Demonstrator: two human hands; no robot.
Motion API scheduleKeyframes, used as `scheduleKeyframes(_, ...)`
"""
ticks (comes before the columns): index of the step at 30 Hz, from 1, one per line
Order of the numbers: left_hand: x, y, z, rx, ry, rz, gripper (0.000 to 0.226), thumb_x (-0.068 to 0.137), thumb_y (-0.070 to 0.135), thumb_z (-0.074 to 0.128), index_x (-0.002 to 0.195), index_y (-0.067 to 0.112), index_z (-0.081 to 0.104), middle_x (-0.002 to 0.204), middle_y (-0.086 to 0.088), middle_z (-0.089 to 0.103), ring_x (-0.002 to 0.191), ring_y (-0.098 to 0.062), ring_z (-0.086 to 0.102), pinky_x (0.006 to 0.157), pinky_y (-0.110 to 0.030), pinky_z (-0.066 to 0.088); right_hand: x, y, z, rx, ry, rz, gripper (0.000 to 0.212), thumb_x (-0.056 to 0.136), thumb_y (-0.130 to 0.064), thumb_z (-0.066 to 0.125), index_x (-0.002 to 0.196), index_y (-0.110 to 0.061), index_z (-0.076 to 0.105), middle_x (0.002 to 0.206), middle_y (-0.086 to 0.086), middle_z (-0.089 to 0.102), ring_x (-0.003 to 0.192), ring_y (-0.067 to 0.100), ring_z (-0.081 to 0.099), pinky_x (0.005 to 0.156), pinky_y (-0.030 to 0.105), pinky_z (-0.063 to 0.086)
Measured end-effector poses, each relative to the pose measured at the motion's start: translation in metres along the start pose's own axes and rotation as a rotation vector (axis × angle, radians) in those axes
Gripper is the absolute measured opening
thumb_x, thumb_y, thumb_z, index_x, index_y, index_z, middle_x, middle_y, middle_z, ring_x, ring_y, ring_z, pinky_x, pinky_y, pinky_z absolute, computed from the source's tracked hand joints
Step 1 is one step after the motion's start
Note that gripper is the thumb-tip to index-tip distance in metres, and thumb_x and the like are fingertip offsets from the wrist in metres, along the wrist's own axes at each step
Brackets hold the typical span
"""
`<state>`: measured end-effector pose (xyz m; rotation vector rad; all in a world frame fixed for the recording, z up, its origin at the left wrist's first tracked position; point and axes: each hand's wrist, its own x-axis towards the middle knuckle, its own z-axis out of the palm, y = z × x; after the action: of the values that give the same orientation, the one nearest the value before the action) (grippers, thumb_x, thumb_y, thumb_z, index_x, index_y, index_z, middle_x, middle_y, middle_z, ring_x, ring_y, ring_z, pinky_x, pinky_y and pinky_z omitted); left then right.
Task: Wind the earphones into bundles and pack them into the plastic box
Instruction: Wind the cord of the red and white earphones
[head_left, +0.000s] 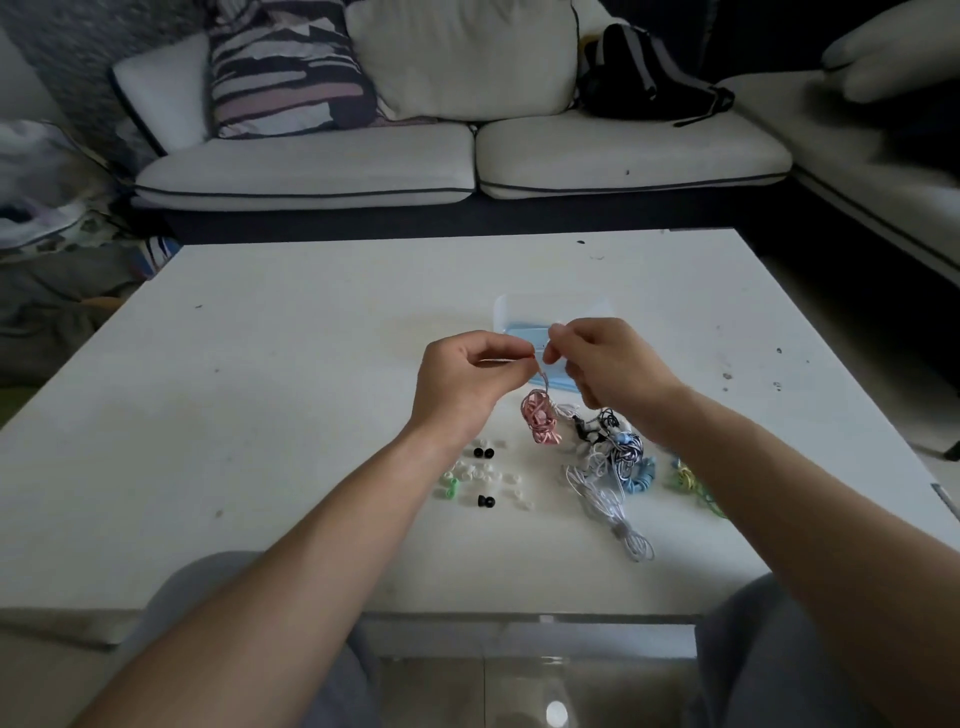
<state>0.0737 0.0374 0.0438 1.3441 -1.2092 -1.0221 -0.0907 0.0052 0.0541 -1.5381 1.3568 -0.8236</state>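
Both hands, L & R, are pinching pink earphones w/ fingers clamped, frame centre, above desk; plastic box behind.

The counter looks matt white and scuffed; the plastic box is clear and smooth; the sofa is soft cloth.

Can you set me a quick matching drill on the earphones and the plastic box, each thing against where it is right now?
Things:
1. pink earphones
2. white earphones
3. plastic box
4. black ear tips

Places:
A. behind both hands
B. dangling from pinched fingers
C. loose on the table nearest the person
D. on the table, right of the left wrist

Pairs: 1-B, 2-C, 3-A, 4-D
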Motion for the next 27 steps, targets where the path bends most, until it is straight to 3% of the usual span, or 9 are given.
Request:
scheduleKeyframes(4,-0.005,-0.001,-0.001,-0.033,-0.006,-0.047,0.01,0.074,0.008,0.082,0.082,0.014,0.078,0.076,0.005,0.074,0.069,-0.004,0.067,0.07,-0.018,0.05,-0.008,0.005,0.012,-0.199,0.086,-0.062,0.028,0.099,-0.017,0.046,0.086,-0.019,0.071,0.069,-0.007,0.069,0.047,0.001,0.05,0.051,0.017,0.038)
scheduleKeyframes(7,-0.009,-0.003,-0.001,-0.068,-0.024,-0.092,0.013,0.074,0.004,0.082,0.081,0.014,0.077,0.078,0.005,0.075,0.072,-0.006,0.069,0.07,-0.018,0.052,-0.012,0.005,0.017,-0.136,0.015,-0.035,0.029,0.1,-0.013,0.044,0.086,-0.016,0.069,0.066,-0.007,0.068,0.041,-0.001,0.051,0.044,0.014,0.036)
scheduleKeyframes(10,-0.009,-0.006,-0.001,-0.145,-0.007,-0.139,0.016,0.073,-0.001,0.082,0.083,0.01,0.074,0.081,-0.001,0.074,0.073,-0.012,0.07,0.069,-0.019,0.055,-0.015,0.005,0.02,-0.05,-0.053,-0.014,0.029,0.102,-0.017,0.044,0.084,-0.01,0.066,0.061,-0.007,0.067,0.037,0.007,0.042,0.042,0.019,0.036)
scheduleKeyframes(14,-0.002,-0.011,-0.007,-0.121,-0.02,-0.175,0.015,0.076,0.008,0.083,0.087,0.011,0.073,0.081,-0.004,0.073,0.073,-0.012,0.068,0.072,-0.022,0.057,-0.014,0.005,0.019,-0.052,-0.098,-0.047,0.028,0.101,-0.019,0.053,0.077,-0.011,0.067,0.047,-0.014,0.058,0.041,0.01,0.04,0.044,0.019,0.036)
scheduleKeyframes(16,0.003,-0.015,-0.016,-0.063,-0.098,-0.213,0.012,0.081,0.013,0.079,0.091,0.013,0.073,0.084,-0.002,0.075,0.075,-0.012,0.071,0.07,-0.021,0.057,-0.011,0.006,0.019,-0.008,-0.082,-0.041,0.02,0.096,-0.019,0.061,0.08,-0.012,0.071,0.051,-0.012,0.061,0.045,0.013,0.041,0.043,0.018,0.035)
scheduleKeyframes(18,0.008,-0.025,-0.03,0.117,-0.181,-0.227,0.008,0.086,0.013,0.074,0.094,0.013,0.072,0.083,-0.002,0.075,0.072,-0.014,0.071,0.065,-0.023,0.057,-0.007,0.011,0.022,0.06,-0.074,0.006,0.014,0.094,-0.018,0.066,0.083,-0.011,0.072,0.048,-0.012,0.059,0.045,0.015,0.04,0.042,0.017,0.034)
scheduleKeyframes(20,0.014,-0.042,-0.046,0.518,-0.256,-0.158,0.008,0.084,0.009,0.073,0.085,0.017,0.074,0.074,0.005,0.072,0.064,-0.01,0.066,0.06,-0.023,0.054,-0.004,0.016,0.025,0.112,-0.098,0.066,0.013,0.094,-0.016,0.067,0.085,-0.008,0.071,0.045,-0.012,0.057,0.045,0.015,0.037,0.043,0.019,0.033)
scheduleKeyframes(22,0.015,-0.056,-0.056,0.865,-0.341,-0.13,0.014,0.08,0.01,0.072,0.078,0.023,0.074,0.071,0.012,0.068,0.065,-0.003,0.062,0.06,-0.018,0.049,0.0,0.021,0.028,0.158,-0.128,0.102,0.015,0.094,-0.017,0.067,0.086,-0.005,0.072,0.055,-0.007,0.064,0.048,0.016,0.037,0.047,0.024,0.035)
scheduleKeyframes(27,0.015,-0.074,-0.062,1.08,-0.398,-0.115,0.021,0.077,0.009,0.067,0.072,0.03,0.068,0.079,0.014,0.066,0.077,-0.008,0.063,0.065,-0.024,0.05,0.007,0.028,0.032,0.159,-0.159,0.128,0.015,0.092,-0.018,0.069,0.084,-0.005,0.073,0.069,0.002,0.07,0.049,0.014,0.036,0.049,0.026,0.036)
